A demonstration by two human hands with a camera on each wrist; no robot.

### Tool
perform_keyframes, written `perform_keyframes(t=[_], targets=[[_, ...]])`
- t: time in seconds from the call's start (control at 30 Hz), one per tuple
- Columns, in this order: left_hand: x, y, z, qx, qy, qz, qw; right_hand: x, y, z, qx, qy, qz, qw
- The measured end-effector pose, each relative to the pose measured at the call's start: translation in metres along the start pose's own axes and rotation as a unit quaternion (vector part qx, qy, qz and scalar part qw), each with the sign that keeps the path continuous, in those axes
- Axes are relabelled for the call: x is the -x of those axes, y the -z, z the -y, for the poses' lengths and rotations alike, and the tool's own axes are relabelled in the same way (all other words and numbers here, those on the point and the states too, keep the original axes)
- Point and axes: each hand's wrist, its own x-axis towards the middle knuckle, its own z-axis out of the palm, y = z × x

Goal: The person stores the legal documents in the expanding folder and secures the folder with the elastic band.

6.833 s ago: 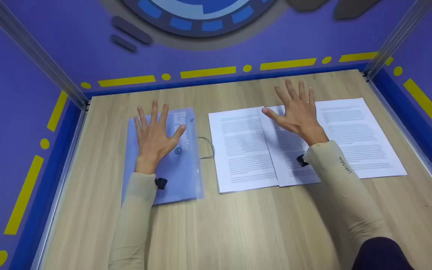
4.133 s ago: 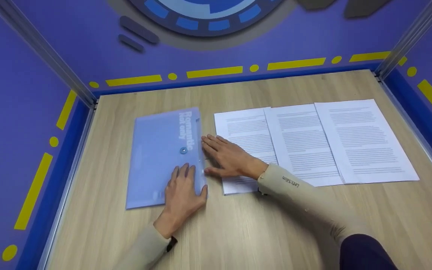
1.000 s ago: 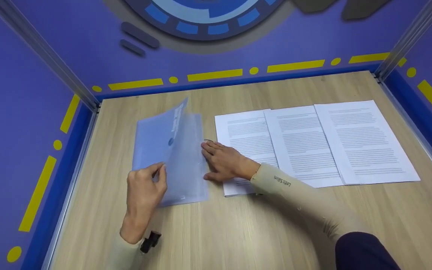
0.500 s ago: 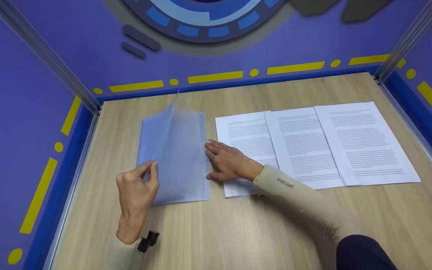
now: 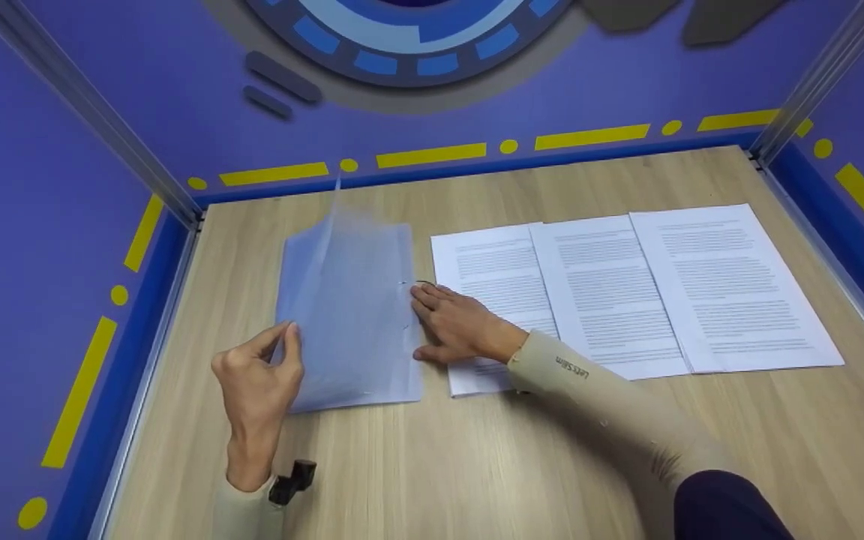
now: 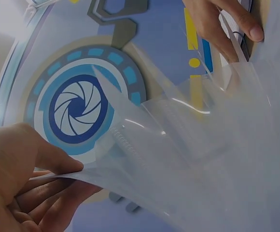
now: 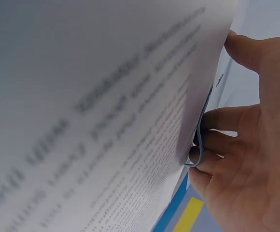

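Note:
A translucent blue plastic folder (image 5: 368,322) lies at the left of the table, its front cover (image 5: 319,240) lifted and bent to the left. My left hand (image 5: 256,382) pinches that cover between thumb and fingers; the left wrist view shows the clear sheet (image 6: 145,140) caught there, with several plastic layers fanned out. With fingers straight, my right hand (image 5: 458,326) rests at the folder's right edge, overlapping the nearest printed sheets (image 5: 488,259). A thin elastic cord (image 7: 200,137) loops by its fingertips in the right wrist view.
Two more stacks of printed paper, the middle one (image 5: 612,277) and the right one (image 5: 732,277), lie overlapping across the wooden table (image 5: 447,472). Blue panels (image 5: 462,97) enclose the back and sides. A small black camera (image 5: 292,482) sits at my left wrist.
The folder lay closed earlier. My left hand took hold of its cover and has drawn it up and leftward. My right hand moved from above the papers to the folder's edge and stays there.

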Motion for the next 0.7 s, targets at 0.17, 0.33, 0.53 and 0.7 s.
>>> perform_keyframes(t=[0.17, 0.33, 0.53, 0.7], targets=[[0.001, -0.002, 0.001, 0.010, -0.007, 0.017, 0.9998, 0.001, 0.000, 0.000, 0.005, 0.005, -0.011, 1.000], [-0.002, -0.002, -0.001, 0.000, 0.004, 0.047, 0.9989, 0.002, 0.000, 0.000, 0.005, 0.008, -0.014, 1.000], [-0.007, 0.003, -0.003, -0.014, 0.040, 0.065, 0.9970, 0.001, 0.000, 0.000, -0.004, 0.004, -0.007, 1.000], [-0.010, 0.007, -0.005, -0.016, 0.064, 0.075, 0.9951, 0.001, 0.001, -0.001, -0.005, 0.001, -0.002, 1.000]])
